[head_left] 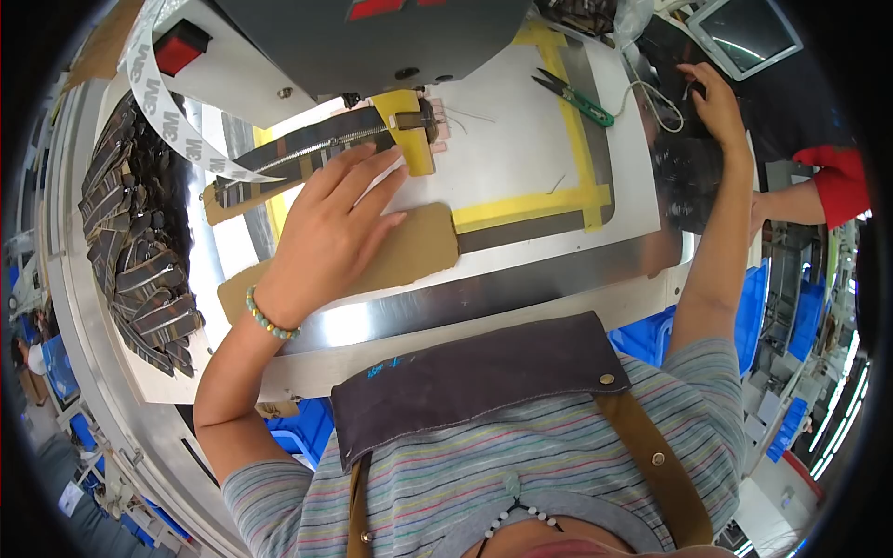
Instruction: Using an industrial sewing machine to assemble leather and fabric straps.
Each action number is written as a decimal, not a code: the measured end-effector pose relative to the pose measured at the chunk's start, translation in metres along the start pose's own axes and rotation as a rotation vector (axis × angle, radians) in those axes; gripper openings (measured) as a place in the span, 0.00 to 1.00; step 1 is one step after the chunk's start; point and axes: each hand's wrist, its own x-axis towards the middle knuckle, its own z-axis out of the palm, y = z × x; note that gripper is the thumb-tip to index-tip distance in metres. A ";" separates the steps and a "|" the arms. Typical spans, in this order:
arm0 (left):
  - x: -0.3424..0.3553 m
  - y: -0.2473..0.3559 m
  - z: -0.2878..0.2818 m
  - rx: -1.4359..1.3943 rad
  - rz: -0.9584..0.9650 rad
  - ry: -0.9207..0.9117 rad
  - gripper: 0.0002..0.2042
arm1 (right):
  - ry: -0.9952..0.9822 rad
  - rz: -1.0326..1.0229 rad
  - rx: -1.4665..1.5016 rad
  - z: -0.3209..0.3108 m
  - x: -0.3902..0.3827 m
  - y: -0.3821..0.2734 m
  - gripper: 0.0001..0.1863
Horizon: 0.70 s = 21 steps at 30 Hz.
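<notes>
Flat and open, left hand point(326, 228) presses palm-down at centre-left of frame, fingers spread, gripping nothing. Fingertips sit on the dark zipper strip point(307, 147) and the white plate just below it; heel of hand rests on a tan cardboard template point(419, 251). Zipper strip = long, narrow, dark fabric w/ a silver row of teeth down the middle, running diagonally from left-centre up to the yellow guide piece point(414, 139) under the grey machine head point(372, 37), upper centre. Beaded bracelet point(270, 321) on that wrist.

Right hand point(712, 102), upper right, reaches over a dark heap of pieces point(684, 177), fingers curled down onto it; can't tell if it holds one.

Green-handled snips point(577, 98) lie on the white plate, upper centre-right, beside yellow tape frame point(577, 149). Stack of finished dark zipper pieces point(139, 242) fans along left edge.
</notes>
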 end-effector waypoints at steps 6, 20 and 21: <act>0.029 -0.012 0.016 0.099 0.079 -0.045 0.28 | 0.139 0.029 0.122 -0.018 -0.005 -0.017 0.11; 0.042 -0.031 0.033 0.094 0.130 0.156 0.17 | -0.252 -0.738 0.794 0.033 0.063 -0.325 0.12; 0.040 -0.031 0.031 0.097 0.105 0.132 0.15 | -0.236 -0.641 0.837 0.050 0.067 -0.332 0.13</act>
